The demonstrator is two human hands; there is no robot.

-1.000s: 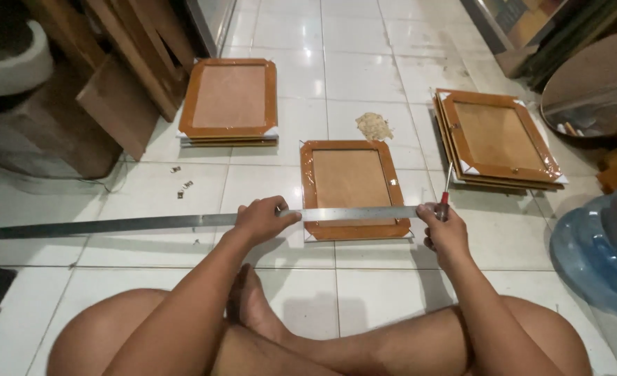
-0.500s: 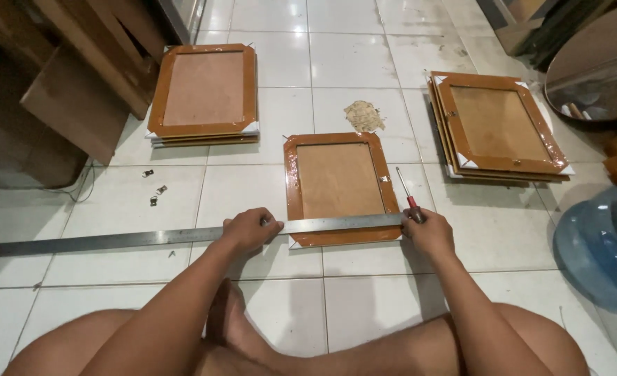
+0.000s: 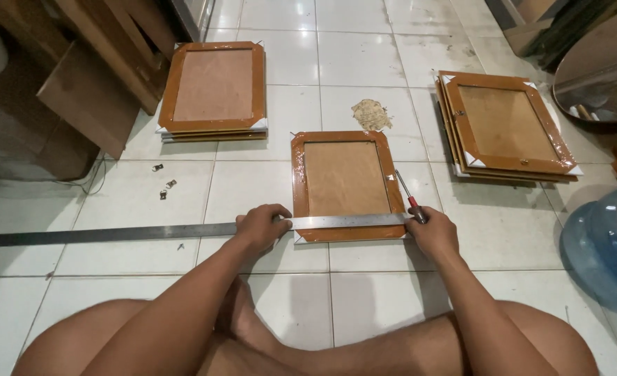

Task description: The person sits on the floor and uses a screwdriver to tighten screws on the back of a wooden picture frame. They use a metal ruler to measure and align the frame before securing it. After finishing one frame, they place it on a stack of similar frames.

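A brown wooden picture frame (image 3: 345,182) lies face down on the white tiled floor in front of me. A long steel ruler (image 3: 127,232) lies across its near edge and stretches far to the left. My left hand (image 3: 261,226) presses the ruler down at the frame's near left corner. My right hand (image 3: 432,230) rests at the ruler's right end and grips a red-handled screwdriver (image 3: 409,198), whose shaft points away along the frame's right side.
One stack of similar frames (image 3: 214,90) lies at the back left, another stack (image 3: 505,127) at the right. Small metal hangers (image 3: 163,186) lie loose on the floor. A blue water jug (image 3: 604,247) stands at the right; wooden boards (image 3: 89,83) lean at the left.
The view has shifted slightly. Both hands stay at the ruler on the frame's near edge; the screwdriver's shaft now points away along the frame's right side.
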